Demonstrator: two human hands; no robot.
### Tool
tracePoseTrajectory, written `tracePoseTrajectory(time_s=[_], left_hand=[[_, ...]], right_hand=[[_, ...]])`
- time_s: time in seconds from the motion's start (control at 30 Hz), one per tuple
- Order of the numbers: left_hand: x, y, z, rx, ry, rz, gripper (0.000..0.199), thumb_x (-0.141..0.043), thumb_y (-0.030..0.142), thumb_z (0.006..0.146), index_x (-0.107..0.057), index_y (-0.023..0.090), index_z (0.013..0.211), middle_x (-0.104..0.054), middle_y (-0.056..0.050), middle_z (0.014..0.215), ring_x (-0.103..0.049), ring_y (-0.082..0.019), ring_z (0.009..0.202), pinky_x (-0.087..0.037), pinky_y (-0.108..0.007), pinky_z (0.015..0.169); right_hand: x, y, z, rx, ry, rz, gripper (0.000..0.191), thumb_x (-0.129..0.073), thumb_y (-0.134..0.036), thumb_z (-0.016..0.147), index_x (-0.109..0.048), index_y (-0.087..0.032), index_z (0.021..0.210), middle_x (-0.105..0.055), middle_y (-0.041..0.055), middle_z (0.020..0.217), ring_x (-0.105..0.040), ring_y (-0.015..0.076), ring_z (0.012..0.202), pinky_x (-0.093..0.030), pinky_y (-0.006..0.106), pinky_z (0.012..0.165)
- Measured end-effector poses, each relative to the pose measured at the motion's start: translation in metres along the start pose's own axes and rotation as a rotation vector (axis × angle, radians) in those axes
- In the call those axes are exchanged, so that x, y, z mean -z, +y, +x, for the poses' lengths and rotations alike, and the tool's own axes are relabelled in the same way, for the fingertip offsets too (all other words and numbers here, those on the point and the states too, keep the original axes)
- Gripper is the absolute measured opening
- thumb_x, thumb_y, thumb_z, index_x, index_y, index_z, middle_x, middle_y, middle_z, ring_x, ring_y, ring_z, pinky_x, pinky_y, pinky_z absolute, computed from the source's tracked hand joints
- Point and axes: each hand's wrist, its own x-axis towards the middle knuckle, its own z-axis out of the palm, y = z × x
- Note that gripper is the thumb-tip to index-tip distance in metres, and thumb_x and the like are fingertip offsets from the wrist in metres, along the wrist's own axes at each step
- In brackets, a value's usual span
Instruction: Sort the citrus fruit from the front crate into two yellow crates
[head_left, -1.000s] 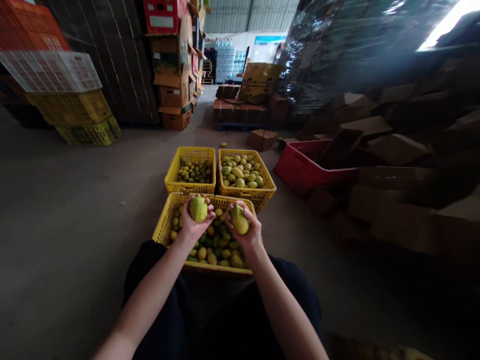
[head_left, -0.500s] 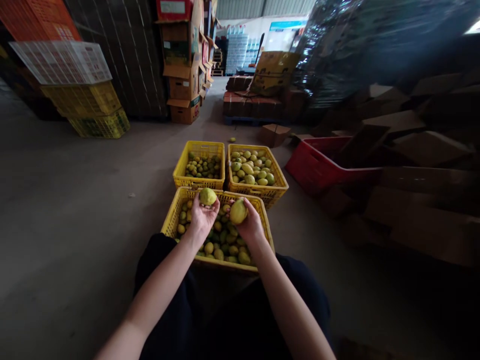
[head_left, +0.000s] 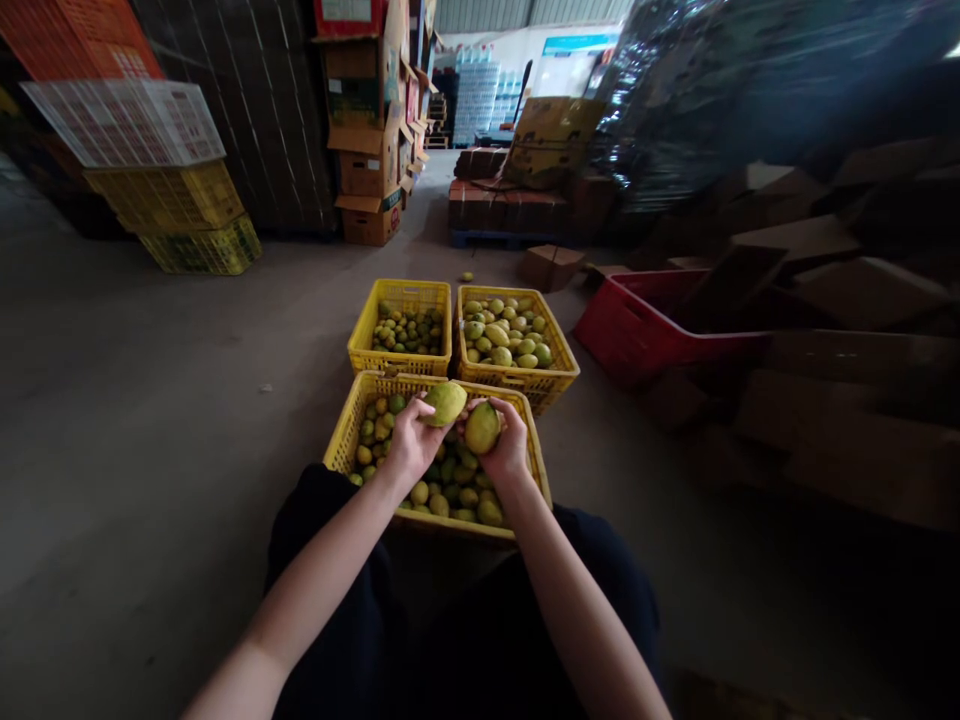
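My left hand (head_left: pixel 417 440) is closed around a yellow-green mango (head_left: pixel 445 404), thumb along its near side. Close beside it, my right hand (head_left: pixel 507 440) grips a second, rounder-looking mango (head_left: pixel 482 428). Both hands are above the near yellow crate (head_left: pixel 341 432), which holds many green and yellow mangoes (head_left: pixel 441 505). Behind it stand two more yellow crates. The far left crate (head_left: pixel 361 350) contains small greenish mangoes (head_left: pixel 409 330), and the far right crate (head_left: pixel 564 362) larger yellow-green ones (head_left: pixel 504 332). My forearms and hands hide part of the near crate's contents.
A red crate (head_left: pixel 626 335) with cardboard in it stands to the right, beside a heap of cardboard (head_left: pixel 862 400). Stacked crates (head_left: pixel 176 195) are at the left. Boxes (head_left: pixel 367 180) and a loaded pallet (head_left: pixel 510 210) stand farther back. A lone fruit (head_left: pixel 467 277) lies on the floor.
My left hand has moved right, toward the right hand, and its mango has turned from end-on to lengthwise. My right hand has barely shifted with its mango.
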Motion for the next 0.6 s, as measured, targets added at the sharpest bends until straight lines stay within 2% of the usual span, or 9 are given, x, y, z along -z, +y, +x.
tracePoseTrajectory(time_s=[0.13, 0.23, 0.37, 0.43, 0.6], left_hand=[[0.0009, 0.0081, -0.0036, 0.034, -0.052, -0.095, 0.039, -0.046, 0.011, 0.063, -0.063, 0.012, 0.098, -0.071, -0.013, 0.098, -0.060, -0.030, 0.116, -0.053, -0.046, 0.094], [-0.0004, 0.0112, -0.0035, 0.035, -0.044, -0.138, 0.032, -0.049, 0.017, 0.074, -0.064, 0.012, 0.101, -0.072, -0.013, 0.098, -0.062, -0.030, 0.114, -0.054, -0.047, 0.092], [-0.0021, 0.0108, -0.0001, 0.059, 0.065, -0.156, 0.014, -0.055, 0.020, 0.082, -0.064, 0.012, 0.088, -0.072, -0.009, 0.083, -0.069, -0.023, 0.095, -0.057, -0.039, 0.088], [-0.0016, 0.0103, 0.0016, 0.063, 0.102, -0.169, 0.011, -0.055, 0.020, 0.083, -0.063, 0.012, 0.083, -0.071, -0.007, 0.078, -0.070, -0.019, 0.085, -0.058, -0.034, 0.085], [0.0019, 0.0118, 0.0018, 0.092, 0.044, -0.230, 0.020, -0.050, 0.024, 0.087, -0.067, 0.013, 0.089, -0.071, -0.005, 0.079, -0.069, -0.015, 0.077, -0.059, -0.029, 0.076]], right_hand=[[-0.0037, -0.0009, -0.0029, -0.007, 0.008, -0.045, 0.018, -0.056, -0.034, 0.066, -0.061, -0.018, 0.059, -0.061, 0.0026, 0.054, -0.062, 0.0186, 0.057, -0.052, 0.029, 0.050], [-0.0059, -0.0010, -0.0039, -0.026, 0.026, -0.055, 0.017, -0.055, -0.033, 0.066, -0.057, -0.019, 0.058, -0.060, 0.0027, 0.054, -0.062, 0.0190, 0.057, -0.052, 0.029, 0.050], [-0.0072, -0.0023, -0.0033, -0.055, 0.065, -0.036, 0.017, -0.054, -0.032, 0.068, -0.055, -0.020, 0.056, -0.059, 0.0021, 0.051, -0.062, 0.0188, 0.057, -0.052, 0.029, 0.050], [-0.0076, -0.0032, -0.0027, -0.075, 0.076, -0.034, 0.017, -0.053, -0.031, 0.069, -0.054, -0.020, 0.056, -0.058, 0.0021, 0.050, -0.061, 0.0184, 0.056, -0.051, 0.028, 0.050], [-0.0056, -0.0037, 0.0002, -0.142, 0.100, -0.019, 0.018, -0.051, -0.030, 0.071, -0.056, -0.019, 0.058, -0.060, 0.0035, 0.051, -0.061, 0.0180, 0.054, -0.050, 0.026, 0.048]])
